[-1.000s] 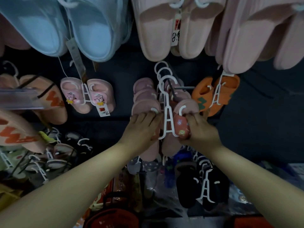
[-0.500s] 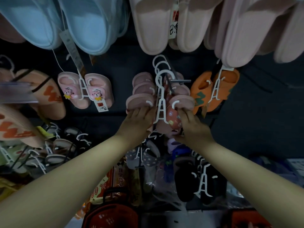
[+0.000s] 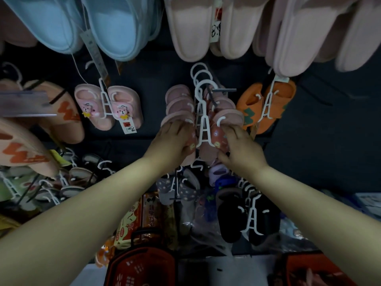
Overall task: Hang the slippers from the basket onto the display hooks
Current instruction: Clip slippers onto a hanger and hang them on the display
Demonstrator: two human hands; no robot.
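A pair of small pink slippers (image 3: pixel 225 118) clipped to a white plastic hanger (image 3: pixel 203 131) hangs at the front of a stack of like pairs on a dark metal display hook (image 3: pixel 223 90). My left hand (image 3: pixel 172 141) grips the left slipper of that pair. My right hand (image 3: pixel 240 148) grips the right slipper, fingers curled round its toe. The hanger's loop sits over the hook with the other white loops. A red basket (image 3: pixel 142 265) stands on the floor below my arms.
Blue slippers (image 3: pixel 86 23) and pale pink slippers (image 3: pixel 206 25) hang overhead. A pink bear pair (image 3: pixel 107 106) hangs left, an orange pair (image 3: pixel 266 104) right. Black slippers (image 3: pixel 247 217) and grey patterned ones (image 3: pixel 177 188) hang lower. A second red basket (image 3: pixel 309 269) sits bottom right.
Both hands have pushed the pink pair up and back along the hook toward the stack. The view has tilted slightly, so the wall display sits lower in frame.
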